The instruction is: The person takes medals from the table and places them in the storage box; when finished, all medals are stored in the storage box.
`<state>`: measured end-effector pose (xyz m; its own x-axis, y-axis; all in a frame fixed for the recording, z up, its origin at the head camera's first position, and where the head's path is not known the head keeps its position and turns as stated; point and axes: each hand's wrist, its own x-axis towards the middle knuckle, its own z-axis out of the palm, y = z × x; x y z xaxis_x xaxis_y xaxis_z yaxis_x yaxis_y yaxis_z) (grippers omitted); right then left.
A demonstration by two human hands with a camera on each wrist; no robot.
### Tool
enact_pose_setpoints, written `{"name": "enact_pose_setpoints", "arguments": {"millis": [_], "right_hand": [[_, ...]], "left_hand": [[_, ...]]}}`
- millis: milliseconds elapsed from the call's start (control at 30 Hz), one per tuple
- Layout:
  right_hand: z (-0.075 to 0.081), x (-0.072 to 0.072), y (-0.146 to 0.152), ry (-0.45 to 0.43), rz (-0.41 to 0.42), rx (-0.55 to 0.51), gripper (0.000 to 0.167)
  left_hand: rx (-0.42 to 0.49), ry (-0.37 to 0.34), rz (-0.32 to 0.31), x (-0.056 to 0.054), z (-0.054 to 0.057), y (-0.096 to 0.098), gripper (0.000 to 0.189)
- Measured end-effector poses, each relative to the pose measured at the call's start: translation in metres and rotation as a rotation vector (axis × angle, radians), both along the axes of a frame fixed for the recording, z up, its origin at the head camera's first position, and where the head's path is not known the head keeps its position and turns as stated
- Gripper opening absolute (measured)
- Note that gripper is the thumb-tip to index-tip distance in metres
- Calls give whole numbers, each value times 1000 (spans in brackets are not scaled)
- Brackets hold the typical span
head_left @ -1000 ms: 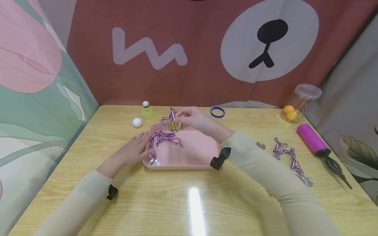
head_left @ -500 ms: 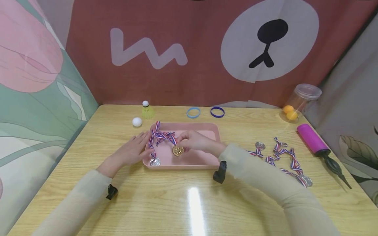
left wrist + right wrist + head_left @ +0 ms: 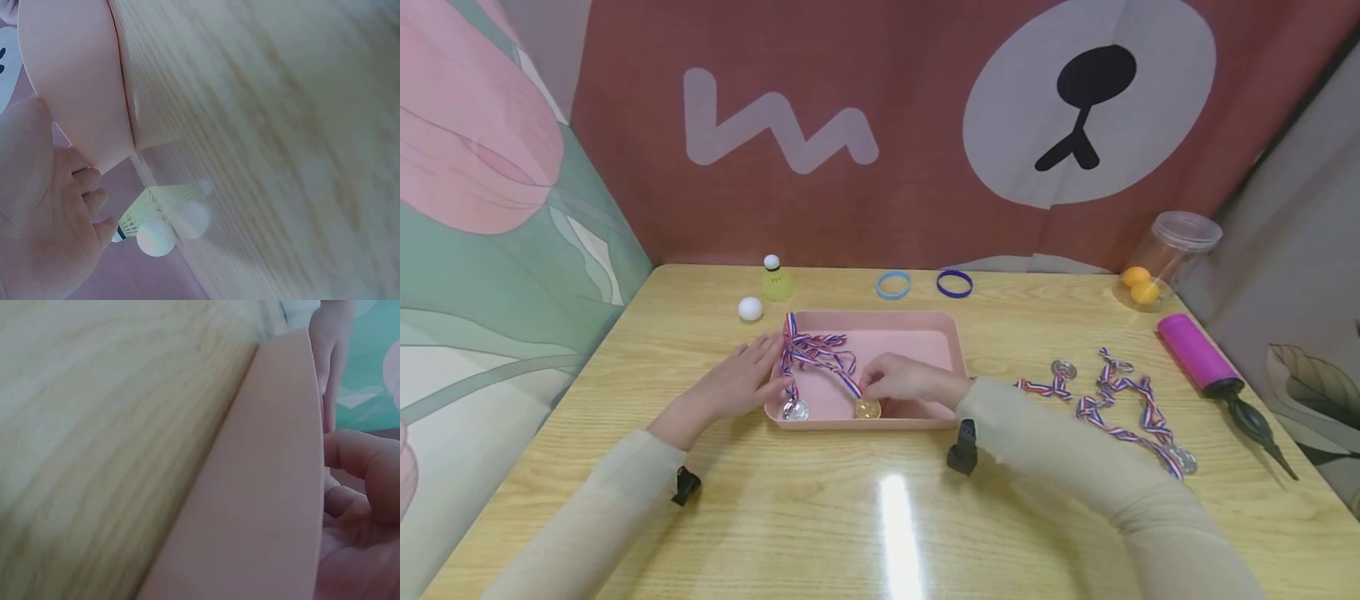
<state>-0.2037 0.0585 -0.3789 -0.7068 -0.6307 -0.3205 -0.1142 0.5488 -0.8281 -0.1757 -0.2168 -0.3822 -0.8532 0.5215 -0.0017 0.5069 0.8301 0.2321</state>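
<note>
A pink tray stands mid-table, with tangled red, white and blue ribbons in its left part. Silver medals lie in its front left corner. My right hand is inside the tray, its fingers pinching a gold medal where the ribbon meets it, close to the front wall. The tray wall hides the medal in the right wrist view. My left hand rests at the tray's left rim with its fingers extended; the left wrist view shows its palm beside the wall.
Beyond the tray are a white ball, a yellow shuttlecock, a light blue wristband and a dark blue one. To the right lie more ribboned medals, a magenta hand pump and a clear jar with orange balls.
My right hand has brought the gold medal from above the tray's back rim down into it, toward the front wall. The light blue wristband has come into sight. My left hand has stayed put.
</note>
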Motion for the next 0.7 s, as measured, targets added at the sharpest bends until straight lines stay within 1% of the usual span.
{"name": "enact_pose_setpoints", "arguments": {"millis": [133,267,367,500,600,700], "right_hand": [[0,-5,12,-31,-8,58,3],[0,-8,20,-67,-13,76,3],[-2,-8,21,-95,-17,52,3],[-6,-6,13,-123,-16,-18,3],[-9,-3,4,-106,-11,-51,3],[-9,-1,-7,-57,-6,-39,4]], "left_hand": [[-5,0,6,0,-1,1,70],[-10,2,8,-1,-1,1,70],[-10,5,6,-1,-1,1,69],[-10,6,4,-1,-1,0,69],[-11,-2,6,-1,-1,0,70],[-14,-16,11,0,-1,1,71]]}}
